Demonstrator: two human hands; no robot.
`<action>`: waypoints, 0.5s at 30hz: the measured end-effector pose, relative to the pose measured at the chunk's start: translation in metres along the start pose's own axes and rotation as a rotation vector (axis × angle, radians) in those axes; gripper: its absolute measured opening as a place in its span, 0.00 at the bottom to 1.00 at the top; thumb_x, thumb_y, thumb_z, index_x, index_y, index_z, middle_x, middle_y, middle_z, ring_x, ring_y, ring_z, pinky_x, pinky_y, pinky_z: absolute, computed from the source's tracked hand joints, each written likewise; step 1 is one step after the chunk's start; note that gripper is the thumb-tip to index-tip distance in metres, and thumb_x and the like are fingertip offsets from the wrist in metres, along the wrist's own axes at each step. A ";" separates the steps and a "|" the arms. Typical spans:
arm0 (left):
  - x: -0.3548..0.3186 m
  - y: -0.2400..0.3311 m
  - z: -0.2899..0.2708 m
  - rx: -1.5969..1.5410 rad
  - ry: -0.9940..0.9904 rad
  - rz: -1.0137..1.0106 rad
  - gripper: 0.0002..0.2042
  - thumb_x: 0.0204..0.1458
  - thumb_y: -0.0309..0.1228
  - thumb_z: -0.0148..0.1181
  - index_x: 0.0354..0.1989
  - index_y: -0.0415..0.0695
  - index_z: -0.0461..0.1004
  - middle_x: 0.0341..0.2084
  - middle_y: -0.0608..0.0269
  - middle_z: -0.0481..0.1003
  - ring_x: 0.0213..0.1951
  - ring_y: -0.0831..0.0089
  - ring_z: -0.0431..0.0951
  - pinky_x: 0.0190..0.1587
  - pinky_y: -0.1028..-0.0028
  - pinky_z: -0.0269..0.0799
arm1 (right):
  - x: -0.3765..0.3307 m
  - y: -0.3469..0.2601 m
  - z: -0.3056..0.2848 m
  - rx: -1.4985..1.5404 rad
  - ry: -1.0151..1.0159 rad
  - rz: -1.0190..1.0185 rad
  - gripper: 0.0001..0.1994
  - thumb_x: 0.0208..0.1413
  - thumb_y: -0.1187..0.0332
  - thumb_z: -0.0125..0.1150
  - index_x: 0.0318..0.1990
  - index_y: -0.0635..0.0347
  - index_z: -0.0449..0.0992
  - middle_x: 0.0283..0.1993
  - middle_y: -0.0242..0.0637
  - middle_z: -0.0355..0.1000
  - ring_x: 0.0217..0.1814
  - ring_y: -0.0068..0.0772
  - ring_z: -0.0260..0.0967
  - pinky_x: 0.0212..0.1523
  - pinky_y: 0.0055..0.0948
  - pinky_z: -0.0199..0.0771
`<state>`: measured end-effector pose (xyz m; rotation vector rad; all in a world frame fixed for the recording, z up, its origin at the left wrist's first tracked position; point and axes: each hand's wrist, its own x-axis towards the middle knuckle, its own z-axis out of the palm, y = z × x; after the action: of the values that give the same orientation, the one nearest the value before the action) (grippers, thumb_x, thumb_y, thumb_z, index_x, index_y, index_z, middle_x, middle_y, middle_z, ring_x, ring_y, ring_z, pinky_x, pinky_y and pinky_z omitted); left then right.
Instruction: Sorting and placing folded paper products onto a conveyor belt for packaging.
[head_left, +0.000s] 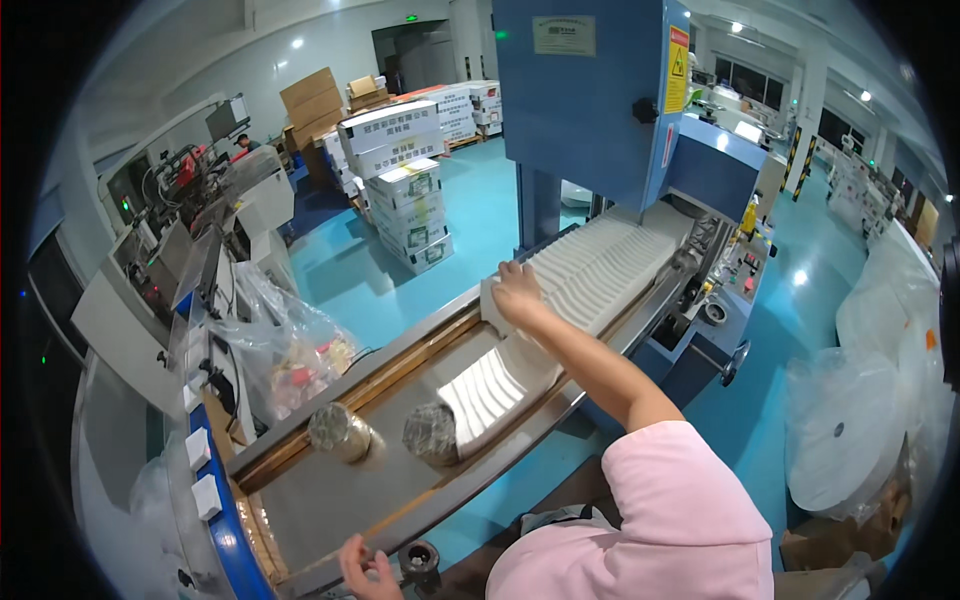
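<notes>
A long row of white, wavy-edged paper stacks point(610, 265) lies along the metal trough point(400, 385) and runs under the blue machine. My right hand point(518, 295) reaches across the trough, its fingers closed on the near end of this row. Closer to me, a shorter group of white paper stacks point(490, 395) leans against a cylinder wrapped in clear film point(430, 434). A second wrapped cylinder point(340, 432) stands left of it. At the trough's near edge my left hand point(368, 570) is open, with nothing in its partly bent fingers.
The tall blue machine point(590, 90) spans the far end of the trough, with a control panel point(745, 275) and handwheel point(735, 362) at its right. Stacked white cartons point(405, 205) stand beyond. Plastic-wrapped rolls point(845, 430) sit right; a clear bag of scraps point(295, 360) hangs left.
</notes>
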<state>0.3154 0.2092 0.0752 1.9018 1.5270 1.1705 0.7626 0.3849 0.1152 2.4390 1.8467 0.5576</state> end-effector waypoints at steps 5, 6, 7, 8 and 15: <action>0.118 -0.011 0.064 0.255 0.010 0.178 0.35 0.39 0.19 0.57 0.60 0.47 0.55 0.59 0.50 0.54 0.60 0.56 0.55 0.53 0.66 0.60 | -0.006 0.062 0.033 0.414 -0.016 -0.157 0.12 0.36 0.69 0.61 0.34 0.52 0.76 0.43 0.39 0.63 0.51 0.43 0.56 0.47 0.41 0.57; 0.138 -0.020 0.050 0.292 -0.063 0.112 0.38 0.38 0.18 0.58 0.62 0.49 0.52 0.59 0.51 0.54 0.60 0.56 0.56 0.55 0.66 0.60 | -0.002 0.051 0.024 0.440 0.007 -0.172 0.13 0.36 0.68 0.62 0.35 0.51 0.76 0.44 0.40 0.63 0.51 0.44 0.56 0.48 0.41 0.56; 0.161 -0.038 0.051 0.317 -0.163 0.048 0.41 0.37 0.17 0.59 0.63 0.50 0.50 0.60 0.51 0.54 0.60 0.57 0.57 0.56 0.66 0.60 | -0.001 0.045 0.024 0.455 0.011 -0.165 0.13 0.36 0.66 0.63 0.35 0.49 0.76 0.44 0.40 0.62 0.52 0.45 0.55 0.48 0.42 0.56; 0.184 -0.060 0.055 -0.225 -0.382 -0.041 0.42 0.33 0.14 0.60 0.62 0.49 0.52 0.58 0.52 0.58 0.57 0.60 0.62 0.55 0.68 0.62 | -0.003 0.038 0.022 0.440 -0.007 -0.139 0.14 0.37 0.64 0.63 0.36 0.49 0.76 0.45 0.40 0.62 0.52 0.45 0.55 0.49 0.42 0.56; 0.231 0.026 0.146 0.011 -0.834 0.277 0.32 0.37 0.16 0.59 0.57 0.43 0.61 0.45 0.53 0.72 0.39 0.71 0.76 0.40 0.73 0.71 | -0.019 0.054 0.026 0.495 0.009 -0.092 0.17 0.44 0.53 0.59 0.39 0.50 0.76 0.48 0.41 0.62 0.52 0.44 0.55 0.48 0.41 0.56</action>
<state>0.4584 0.4425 0.0938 2.2362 0.8292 0.3390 0.8156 0.3564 0.0989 2.6025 2.3158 0.1104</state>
